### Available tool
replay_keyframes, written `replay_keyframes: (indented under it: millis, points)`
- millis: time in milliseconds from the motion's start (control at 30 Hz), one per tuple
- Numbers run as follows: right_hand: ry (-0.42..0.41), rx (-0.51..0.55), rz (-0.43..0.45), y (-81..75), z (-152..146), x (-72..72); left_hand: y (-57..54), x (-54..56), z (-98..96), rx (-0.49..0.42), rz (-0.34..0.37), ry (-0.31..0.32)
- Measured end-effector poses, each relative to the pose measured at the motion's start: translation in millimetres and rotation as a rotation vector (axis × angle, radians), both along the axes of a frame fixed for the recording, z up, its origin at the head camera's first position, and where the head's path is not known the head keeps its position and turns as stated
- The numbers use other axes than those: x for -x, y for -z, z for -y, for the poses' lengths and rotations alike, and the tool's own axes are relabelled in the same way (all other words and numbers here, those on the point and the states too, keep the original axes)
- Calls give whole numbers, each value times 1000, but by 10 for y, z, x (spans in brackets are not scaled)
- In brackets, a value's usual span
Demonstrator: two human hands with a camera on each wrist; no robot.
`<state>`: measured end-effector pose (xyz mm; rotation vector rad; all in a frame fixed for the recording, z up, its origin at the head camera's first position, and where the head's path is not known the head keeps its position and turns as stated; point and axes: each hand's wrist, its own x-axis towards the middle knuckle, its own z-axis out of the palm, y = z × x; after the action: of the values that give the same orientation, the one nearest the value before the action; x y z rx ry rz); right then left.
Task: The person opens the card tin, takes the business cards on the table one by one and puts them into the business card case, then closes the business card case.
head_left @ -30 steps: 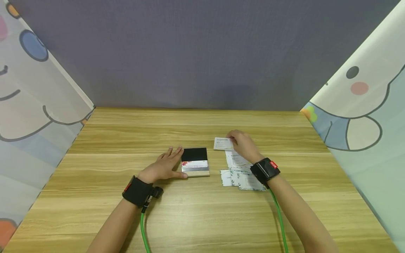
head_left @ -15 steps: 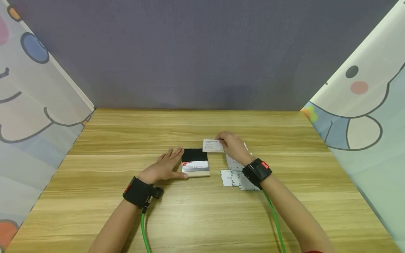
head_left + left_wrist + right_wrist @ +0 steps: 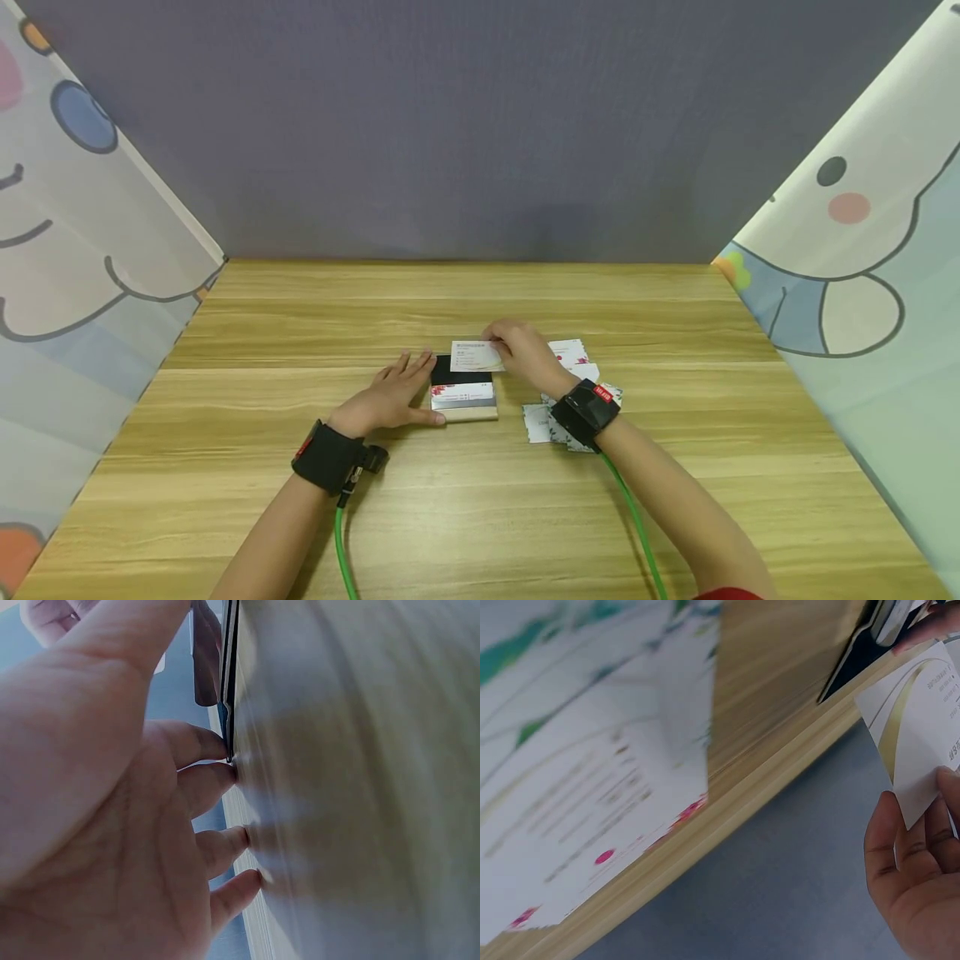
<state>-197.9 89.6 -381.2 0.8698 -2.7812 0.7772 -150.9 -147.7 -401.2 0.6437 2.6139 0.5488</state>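
Head view. One white printed card (image 3: 475, 357), overlapping the 12 o'clock end of a flat black holder (image 3: 463, 367); contact between the two cannot be told. Holder: lies on the wood-grain table (image 3: 360, 317), with printed cards (image 3: 463, 390) across its middle and a pale strip at 6 o'clock. Right hand (image 3: 528, 360), at 2 o'clock of the holder: grip narrow, pinching the card's 3 o'clock end. Left hand (image 3: 388, 400), at 9 o'clock: grip wide, fingers spread, touching the holder's side. Loose cards (image 3: 537, 423), overlapping, at 3 o'clock, partly under the right wrist.

Left wrist view. Holder nearly edge-on at 12 o'clock, thin; fingertips at its end and on the table.

Right wrist view. Card at 3 o'clock, tilted, bearing gold and grey curves; thumb and fingers pinch one end. Holder at 1 o'clock; loose cards at 9 o'clock, partly blurred.

Handling, by judgement: card light, thin, springy, probably smooth, prone to bending or corner creases. Best hold: a gentle pinch at one short end, leaving the opposite edge free.
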Motion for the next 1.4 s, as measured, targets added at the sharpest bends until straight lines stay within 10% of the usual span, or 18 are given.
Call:
replay_keyframes:
  millis: [1400]
  points:
    - [-127, 6, 86, 133, 245, -59, 4, 1, 2, 0, 5, -7]
